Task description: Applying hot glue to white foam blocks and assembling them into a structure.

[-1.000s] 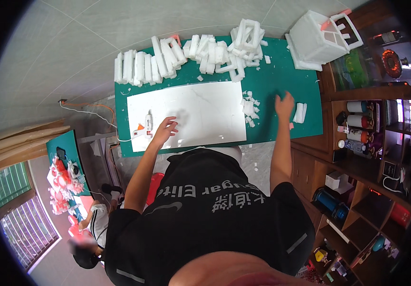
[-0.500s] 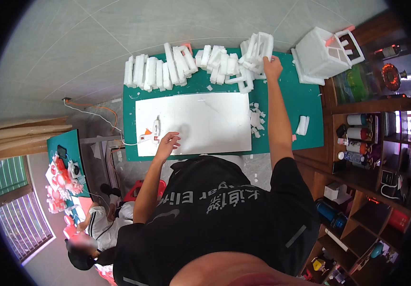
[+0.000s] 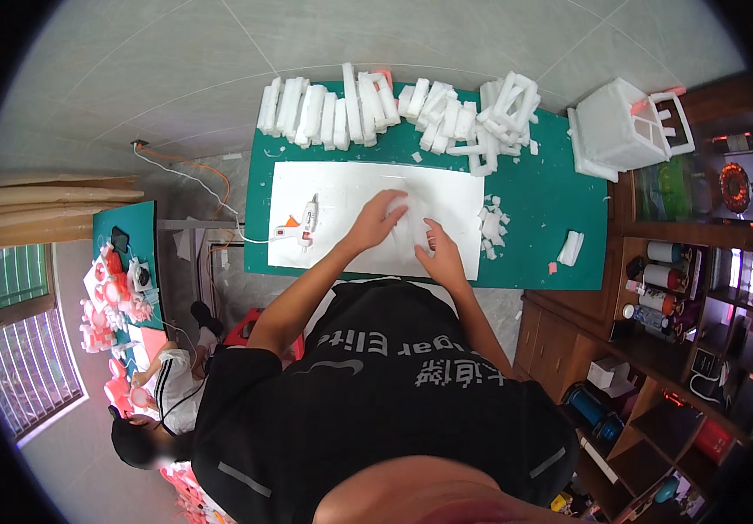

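A white foam board point(image 3: 341, 188) lies on a green cutting mat point(image 3: 542, 210). Both my hands meet over the board's right half. My left hand point(image 3: 378, 220) and my right hand point(image 3: 439, 255) hold a small white foam piece point(image 3: 409, 220) between them, just above the board. The piece blends into the board, so its shape is unclear. A white glue gun point(image 3: 304, 222) with an orange tip lies on the board to the left of my left hand, its cord running off the mat's left edge.
Several white foam strips point(image 3: 367, 109) line the mat's far edge, beside a stack of foam frames point(image 3: 505, 103). Foam scraps point(image 3: 491, 229) and a small foam block point(image 3: 571, 248) lie to the right. A foam house model point(image 3: 625, 122) and shelves point(image 3: 691, 288) stand right. Another person point(image 3: 154, 410) sits lower left.
My right hand has come back from the foam pile at the far edge to the board. My left hand has shifted right to meet it.
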Demonstrator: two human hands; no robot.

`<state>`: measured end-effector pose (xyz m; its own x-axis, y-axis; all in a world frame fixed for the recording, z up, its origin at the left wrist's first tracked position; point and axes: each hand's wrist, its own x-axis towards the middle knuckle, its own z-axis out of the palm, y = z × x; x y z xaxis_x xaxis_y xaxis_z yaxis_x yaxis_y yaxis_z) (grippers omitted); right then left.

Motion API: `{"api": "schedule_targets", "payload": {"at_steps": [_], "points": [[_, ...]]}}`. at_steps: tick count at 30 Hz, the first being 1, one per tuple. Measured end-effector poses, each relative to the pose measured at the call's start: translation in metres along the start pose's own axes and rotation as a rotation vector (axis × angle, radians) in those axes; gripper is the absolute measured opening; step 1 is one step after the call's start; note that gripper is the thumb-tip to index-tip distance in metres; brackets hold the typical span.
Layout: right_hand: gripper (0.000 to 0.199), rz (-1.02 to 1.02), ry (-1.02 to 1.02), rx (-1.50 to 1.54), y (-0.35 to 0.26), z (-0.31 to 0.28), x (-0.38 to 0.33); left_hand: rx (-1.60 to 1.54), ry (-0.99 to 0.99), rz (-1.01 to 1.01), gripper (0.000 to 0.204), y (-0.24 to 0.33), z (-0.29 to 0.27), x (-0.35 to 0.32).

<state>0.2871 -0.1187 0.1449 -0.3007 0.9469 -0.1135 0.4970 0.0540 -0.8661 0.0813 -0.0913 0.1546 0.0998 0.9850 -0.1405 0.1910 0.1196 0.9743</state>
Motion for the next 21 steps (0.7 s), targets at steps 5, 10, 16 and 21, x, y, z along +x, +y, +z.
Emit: {"api": "schedule_targets", "payload": {"at_steps": [5,10,16,21], "points": [[0.048,-0.119,-0.014,-0.06,-0.016,0.008,0.013,0.294,-0.153,0.366,0.029,-0.006,0.004,-0.016],[0.042,-0.143,-0.148,-0.126,-0.037,0.008,0.024,0.35,-0.165,0.416,0.026,0.01,-0.006,-0.027],[0.035,-0.188,-0.167,-0.116,-0.043,0.018,0.023,0.366,-0.18,0.498,0.02,0.014,-0.025,-0.032],[0.033,-0.206,-0.187,-0.086,-0.058,0.008,0.025,0.247,-0.177,0.449,0.016,0.029,-0.036,-0.04]]}}
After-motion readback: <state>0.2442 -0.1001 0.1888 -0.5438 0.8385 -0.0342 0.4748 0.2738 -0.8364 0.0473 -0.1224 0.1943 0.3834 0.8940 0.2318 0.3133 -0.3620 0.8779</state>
